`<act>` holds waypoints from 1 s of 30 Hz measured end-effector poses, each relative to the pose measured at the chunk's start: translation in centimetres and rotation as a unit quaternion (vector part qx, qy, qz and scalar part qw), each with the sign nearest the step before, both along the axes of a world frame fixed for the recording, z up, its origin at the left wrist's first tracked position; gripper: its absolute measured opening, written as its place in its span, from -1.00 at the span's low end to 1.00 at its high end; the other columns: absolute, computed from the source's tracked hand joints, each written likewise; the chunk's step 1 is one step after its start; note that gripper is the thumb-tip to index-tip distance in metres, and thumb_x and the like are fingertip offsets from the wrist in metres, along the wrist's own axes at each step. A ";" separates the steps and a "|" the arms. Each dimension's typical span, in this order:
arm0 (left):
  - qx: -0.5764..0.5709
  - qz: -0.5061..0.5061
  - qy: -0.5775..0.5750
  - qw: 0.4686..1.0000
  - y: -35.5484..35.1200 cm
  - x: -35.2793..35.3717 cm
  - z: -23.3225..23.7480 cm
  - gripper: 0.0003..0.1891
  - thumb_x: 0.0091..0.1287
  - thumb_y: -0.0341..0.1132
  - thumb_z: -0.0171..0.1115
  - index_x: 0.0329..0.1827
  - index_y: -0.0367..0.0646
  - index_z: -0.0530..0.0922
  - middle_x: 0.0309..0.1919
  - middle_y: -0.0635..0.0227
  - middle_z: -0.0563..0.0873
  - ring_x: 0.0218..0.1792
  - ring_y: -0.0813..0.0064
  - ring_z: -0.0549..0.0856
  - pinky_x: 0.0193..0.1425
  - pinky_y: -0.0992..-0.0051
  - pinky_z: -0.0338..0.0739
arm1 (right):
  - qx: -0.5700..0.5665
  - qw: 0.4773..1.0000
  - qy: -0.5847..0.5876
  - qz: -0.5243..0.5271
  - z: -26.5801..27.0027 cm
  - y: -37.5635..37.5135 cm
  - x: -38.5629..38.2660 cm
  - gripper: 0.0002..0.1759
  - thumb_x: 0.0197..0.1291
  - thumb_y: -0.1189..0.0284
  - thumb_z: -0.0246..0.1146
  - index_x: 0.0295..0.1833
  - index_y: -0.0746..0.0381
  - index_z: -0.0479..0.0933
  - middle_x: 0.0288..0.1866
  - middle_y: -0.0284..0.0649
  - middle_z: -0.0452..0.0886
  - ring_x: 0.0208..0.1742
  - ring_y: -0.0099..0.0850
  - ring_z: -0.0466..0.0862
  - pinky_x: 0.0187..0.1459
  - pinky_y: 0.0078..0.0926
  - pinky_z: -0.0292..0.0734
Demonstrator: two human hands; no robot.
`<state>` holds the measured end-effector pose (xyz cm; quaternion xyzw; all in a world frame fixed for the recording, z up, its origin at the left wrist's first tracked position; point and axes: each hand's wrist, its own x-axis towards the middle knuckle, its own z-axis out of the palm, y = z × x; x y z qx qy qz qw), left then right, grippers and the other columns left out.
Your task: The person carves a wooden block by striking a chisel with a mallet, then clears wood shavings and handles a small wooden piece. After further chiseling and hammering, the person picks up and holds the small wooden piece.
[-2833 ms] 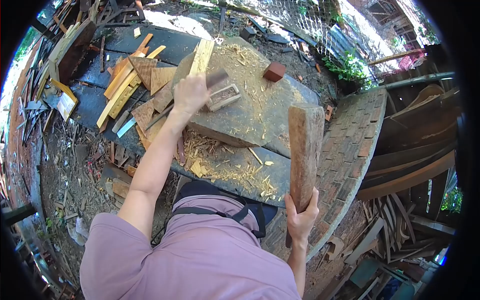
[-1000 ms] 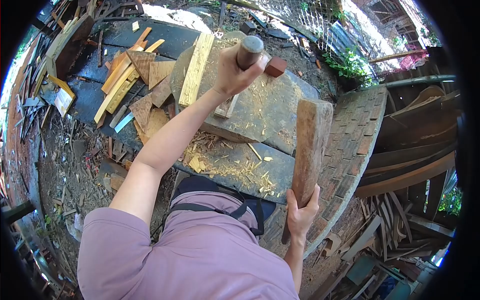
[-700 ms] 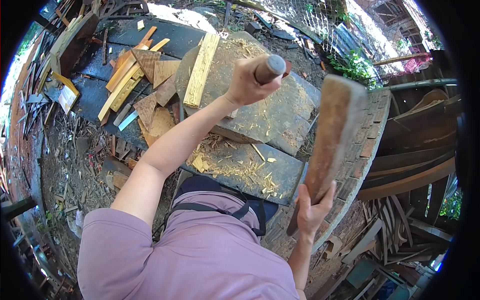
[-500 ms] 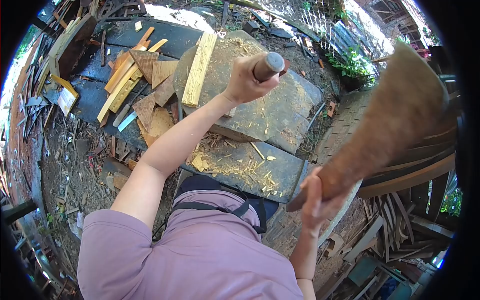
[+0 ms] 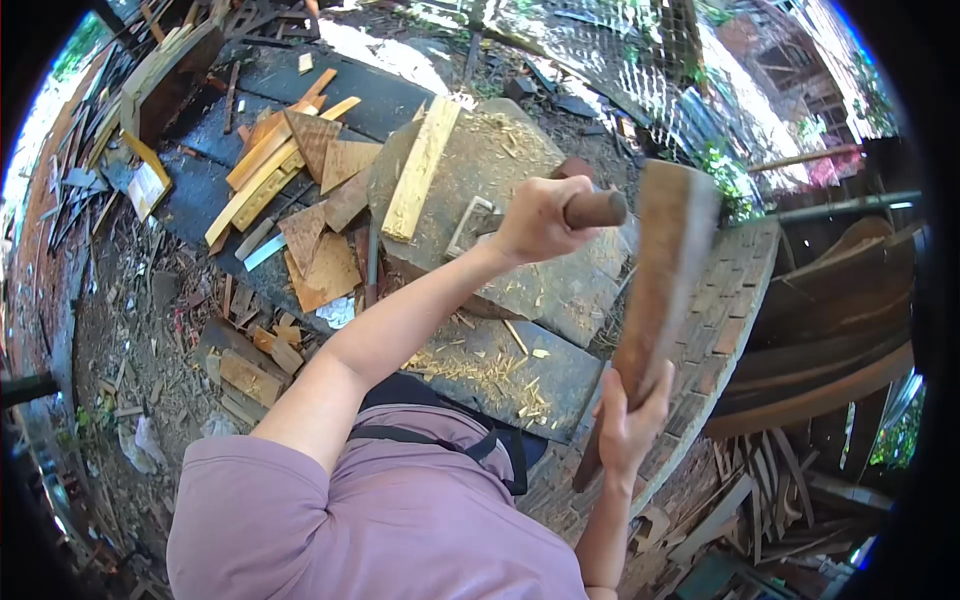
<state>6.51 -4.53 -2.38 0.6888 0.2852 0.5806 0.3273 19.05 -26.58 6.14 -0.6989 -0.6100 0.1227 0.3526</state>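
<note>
My left hand is closed around a tool with a round wooden handle, held over the chopping block. A reddish-brown part shows above my knuckles; its working end is hidden. My right hand grips the narrow lower part of a long wooden club, tilted upward with its broad end on top and slightly blurred. The club stands to the right of the left hand's handle, with a gap between them. A pale yellow wood strip lies on the block, beside a grey metal bracket-like piece.
Wood offcuts are heaped left of the block on dark slabs. Shavings cover the slab before my lap. A curved brick edge runs at right, with stacked curved boards beyond. Wire fencing stands behind.
The club has swung left and turned more upright, nearer my left hand. My left hand and its handle have shifted right and down in view, and the metal piece now shows. The camera view has moved slightly.
</note>
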 end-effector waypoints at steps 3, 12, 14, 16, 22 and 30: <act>0.002 0.023 0.011 1.000 -0.5 -0.1 -0.3 -0.74 -0.02 -0.29 0.52 -0.35 -0.05 0.58 -0.50 0.17 0.69 -0.43 0.07 0.73 -0.37 0.22 0.58 | 0.069 0.950 0.276 -0.130 0.3 -2.1 -0.7 -0.54 0.20 0.44 0.37 0.17 0.30 0.42 -0.16 0.00 0.67 -0.27 -0.21 0.72 -0.17 -0.36 0.57; 0.058 0.005 0.142 0.988 -1.4 -0.7 -1.8 -0.72 -0.10 -0.29 0.53 -0.40 -0.03 0.56 -0.51 0.28 0.69 -0.45 0.18 0.72 -0.40 0.29 0.55 | -0.084 0.972 0.194 -0.107 -2.0 -2.6 -0.1 -0.48 0.23 0.37 0.39 0.21 0.35 0.38 -0.27 -0.08 0.64 -0.22 -0.36 0.63 -0.11 -0.37 0.52; 0.056 -0.014 0.123 0.991 -1.3 -0.7 -1.6 -0.73 -0.03 -0.18 0.51 -0.41 0.01 0.54 -0.54 0.33 0.69 -0.46 0.17 0.73 -0.41 0.25 0.57 | -0.116 0.947 0.266 -0.135 -1.1 -2.8 -0.7 -0.51 0.24 0.38 0.39 0.18 0.35 0.39 -0.26 -0.11 0.63 -0.23 -0.41 0.59 -0.11 -0.39 0.52; 0.039 -0.003 0.090 0.995 -1.0 -0.7 -1.1 -0.73 -0.04 -0.20 0.52 -0.42 0.00 0.54 -0.53 0.32 0.68 -0.46 0.16 0.73 -0.41 0.26 0.57 | -0.098 0.961 0.226 -0.123 -2.0 -3.3 0.1 -0.52 0.25 0.38 0.39 0.17 0.35 0.39 -0.25 -0.12 0.63 -0.23 -0.42 0.59 -0.11 -0.39 0.52; -0.082 0.057 -0.131 0.986 0.4 -2.2 0.6 -0.87 0.11 -0.42 0.41 -0.29 -0.19 0.68 -0.46 0.32 0.78 -0.43 0.54 0.76 -0.34 0.51 0.62 | -0.097 0.967 0.199 -0.123 -2.5 -4.5 0.2 -0.53 0.26 0.38 0.39 0.16 0.33 0.40 -0.25 -0.16 0.63 -0.23 -0.44 0.59 -0.11 -0.41 0.52; -0.160 0.073 -0.299 0.938 2.8 -5.8 3.7 -0.86 0.27 -0.50 0.32 -0.43 -0.22 0.53 -0.66 0.46 0.54 -0.70 0.69 0.50 -0.63 0.63 0.39 | -0.085 0.969 0.188 -0.137 -2.8 -5.0 -0.2 -0.55 0.26 0.40 0.40 0.16 0.33 0.41 -0.32 -0.20 0.63 -0.37 -0.49 0.58 -0.27 -0.46 0.51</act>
